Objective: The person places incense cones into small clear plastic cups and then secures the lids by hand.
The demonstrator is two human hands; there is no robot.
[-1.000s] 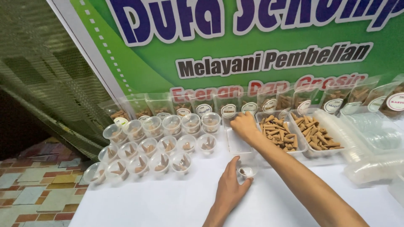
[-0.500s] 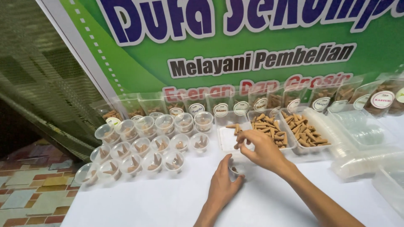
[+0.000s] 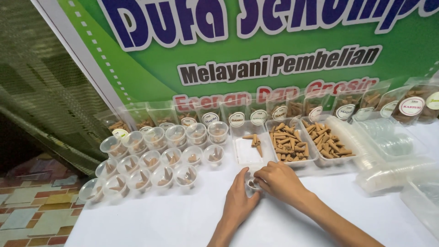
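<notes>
My left hand [image 3: 238, 197] steadies a small clear plastic cup [image 3: 252, 185] on the white table. My right hand [image 3: 280, 181] meets it from the right. Its fingertips are pinched over the cup's mouth on what looks like a small brown cone, mostly hidden. Just behind the hands stands a clear tray [image 3: 247, 155] with only a few brown cones in it. To its right are two trays [image 3: 289, 145] [image 3: 325, 142] heaped with the same cones.
Several small clear cups [image 3: 157, 161], each with a few cones, stand in rows at the left. Labelled clear bags [image 3: 238, 115] of cones line the back under a green banner. Stacked clear lids [image 3: 366, 153] and containers [image 3: 423, 194] fill the right side.
My right hand has drawn back from the trays down to the cup in my left hand. The camera has moved a little closer.
</notes>
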